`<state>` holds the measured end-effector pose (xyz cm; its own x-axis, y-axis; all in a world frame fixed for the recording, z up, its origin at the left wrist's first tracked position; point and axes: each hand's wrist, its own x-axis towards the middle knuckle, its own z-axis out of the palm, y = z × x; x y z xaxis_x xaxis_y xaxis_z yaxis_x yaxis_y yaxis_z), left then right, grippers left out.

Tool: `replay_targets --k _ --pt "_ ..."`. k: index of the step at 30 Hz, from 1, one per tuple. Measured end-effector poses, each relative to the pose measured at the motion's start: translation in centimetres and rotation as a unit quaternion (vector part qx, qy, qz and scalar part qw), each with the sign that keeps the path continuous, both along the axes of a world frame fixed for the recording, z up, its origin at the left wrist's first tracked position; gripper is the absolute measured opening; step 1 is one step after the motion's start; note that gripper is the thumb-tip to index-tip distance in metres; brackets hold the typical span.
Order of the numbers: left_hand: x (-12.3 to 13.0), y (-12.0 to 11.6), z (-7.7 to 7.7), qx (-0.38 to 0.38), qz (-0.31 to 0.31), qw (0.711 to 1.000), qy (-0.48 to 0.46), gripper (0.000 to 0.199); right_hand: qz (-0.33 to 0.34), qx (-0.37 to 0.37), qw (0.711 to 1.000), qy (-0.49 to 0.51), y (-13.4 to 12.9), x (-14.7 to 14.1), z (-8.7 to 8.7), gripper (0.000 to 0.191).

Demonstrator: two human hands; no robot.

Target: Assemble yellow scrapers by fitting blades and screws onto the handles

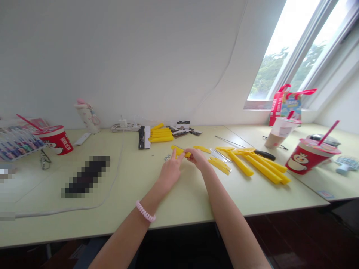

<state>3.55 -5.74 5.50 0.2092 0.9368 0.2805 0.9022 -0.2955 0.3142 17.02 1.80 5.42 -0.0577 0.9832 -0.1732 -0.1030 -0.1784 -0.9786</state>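
My left hand [171, 172] and my right hand [198, 157] meet over the middle of the desk, and both pinch a short yellow plastic piece [177, 152]. Tiny metal parts [167, 158] lie just left of my left hand. To the right are loose yellow plastic strips [220, 165] and a thin metal rod [230, 142]. Beyond them lies a heap of long yellow plastic pieces [262, 167] beside a black-handled tool [265, 154]. A bundle of yellow strips [161, 133] sits farther back beside black-and-white packaging [144, 137].
The pale green desk [179, 198] has a front edge close to my arms. A power strip [125, 127] and white cable lie on it, with a pixelated dark object [86, 176]. Red cups [53, 140] [310, 155], a milk-tea cup [280, 133], and a bottle [88, 116] stand around.
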Motion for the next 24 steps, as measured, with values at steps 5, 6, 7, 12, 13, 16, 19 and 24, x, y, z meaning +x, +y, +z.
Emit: replay_targets --k 5,6,7,12,13,16,19,24 --pt "-0.9 0.3 0.5 0.013 0.021 0.998 -0.051 0.064 0.051 0.035 0.996 0.056 -0.5 -0.4 0.7 0.022" --pt "-1.2 0.5 0.6 0.019 0.03 0.997 -0.073 0.064 0.055 0.037 0.995 0.076 -0.5 -0.5 0.8 0.026" --pt "-1.5 0.7 0.8 0.029 0.037 0.994 -0.103 0.064 0.057 0.041 0.994 0.083 -0.5 -0.8 0.7 0.029" --pt "-2.9 1.6 1.6 0.059 0.02 0.923 -0.379 0.062 0.04 0.147 0.971 -0.186 -0.8 -2.7 -1.1 0.018" --pt "-3.1 1.8 1.7 0.041 0.014 0.895 -0.445 0.062 0.045 0.184 0.947 -0.259 -1.0 -3.3 -1.5 0.015" --pt "-3.3 2.0 2.2 -0.021 -0.009 0.797 -0.603 0.062 0.06 0.268 0.876 -0.397 -1.5 -5.0 -2.4 0.016" --pt "-3.6 2.1 2.8 -0.059 -0.044 0.719 -0.691 0.065 0.055 0.311 0.82 -0.476 -1.7 -6.1 -2.7 0.018" --pt "-4.0 2.4 3.1 -0.092 -0.075 0.666 -0.736 0.075 0.054 0.333 0.765 -0.549 -1.3 -6.7 -2.7 0.018"
